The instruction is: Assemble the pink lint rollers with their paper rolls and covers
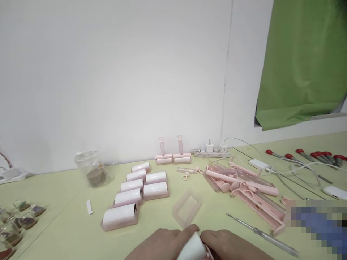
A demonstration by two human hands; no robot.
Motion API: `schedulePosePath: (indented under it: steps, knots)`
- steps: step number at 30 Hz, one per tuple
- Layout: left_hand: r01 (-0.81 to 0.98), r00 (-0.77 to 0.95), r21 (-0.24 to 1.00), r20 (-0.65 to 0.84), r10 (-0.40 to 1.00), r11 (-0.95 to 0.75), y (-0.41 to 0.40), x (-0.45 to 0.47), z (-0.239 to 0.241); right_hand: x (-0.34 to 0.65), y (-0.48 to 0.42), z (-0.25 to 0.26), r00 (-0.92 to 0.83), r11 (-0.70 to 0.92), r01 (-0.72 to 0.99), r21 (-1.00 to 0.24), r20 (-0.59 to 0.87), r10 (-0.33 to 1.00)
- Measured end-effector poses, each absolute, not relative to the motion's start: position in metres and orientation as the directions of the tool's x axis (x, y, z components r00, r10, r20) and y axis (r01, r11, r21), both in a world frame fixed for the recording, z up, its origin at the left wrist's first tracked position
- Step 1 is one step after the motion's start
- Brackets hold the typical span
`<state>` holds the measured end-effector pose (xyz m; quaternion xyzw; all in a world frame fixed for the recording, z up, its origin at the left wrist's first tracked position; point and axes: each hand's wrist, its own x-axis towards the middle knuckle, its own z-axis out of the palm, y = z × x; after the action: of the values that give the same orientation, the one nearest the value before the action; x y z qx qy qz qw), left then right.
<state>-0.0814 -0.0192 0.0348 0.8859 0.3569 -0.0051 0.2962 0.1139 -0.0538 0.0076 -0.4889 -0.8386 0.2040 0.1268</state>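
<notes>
At the bottom centre my left hand and my right hand are closed around a white lint roller refill with a pink plastic part at its right side. The picture's edge cuts off its lower portion. Just beyond my hands lies an empty translucent pink cover. A screwdriver with a clear handle rests to the right of my right hand. Further left, several white rolls sit in pale pink covers. Pink roller frames and handles are heaped on the right.
Two assembled pink lint rollers stand against the wall beside a power strip. A plastic bag and small glass jars are on the left. Red-tipped tools and white cables lie at the far right.
</notes>
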Motion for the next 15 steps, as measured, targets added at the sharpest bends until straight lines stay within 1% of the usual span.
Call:
schedulePosePath:
  steps: [2,4,7,10,13,15]
  knots:
    - [0.618,0.745,0.540,-0.170,0.645,-0.571,-0.021,-0.081,0.033,0.116,-0.053,0.002,-0.500,0.456,0.733,-0.504,0.055,0.864]
    - [0.595,0.749,0.557,-0.122,0.652,-0.579,-0.023,-0.080,0.030,0.117,-0.053,0.000,-0.496,0.471,0.726,-0.502,0.093,0.863]
    - [0.564,0.768,0.581,-0.107,0.632,-0.587,-0.024,-0.079,0.030,0.116,-0.055,0.001,-0.504,0.484,0.719,-0.498,0.106,0.857]
    - [0.521,0.798,0.603,-0.092,0.596,-0.604,-0.024,-0.079,0.032,0.114,-0.057,0.002,-0.506,0.478,0.685,-0.549,0.113,0.855]
    - [0.541,0.799,0.551,-0.100,0.593,-0.635,-0.021,-0.085,0.031,0.118,-0.056,0.001,-0.452,0.424,0.671,-0.609,0.117,0.884]
    - [0.613,0.752,0.490,-0.121,0.649,-0.620,-0.019,-0.089,0.030,0.124,-0.053,0.001,-0.437,0.356,0.615,-0.704,0.072,0.897]
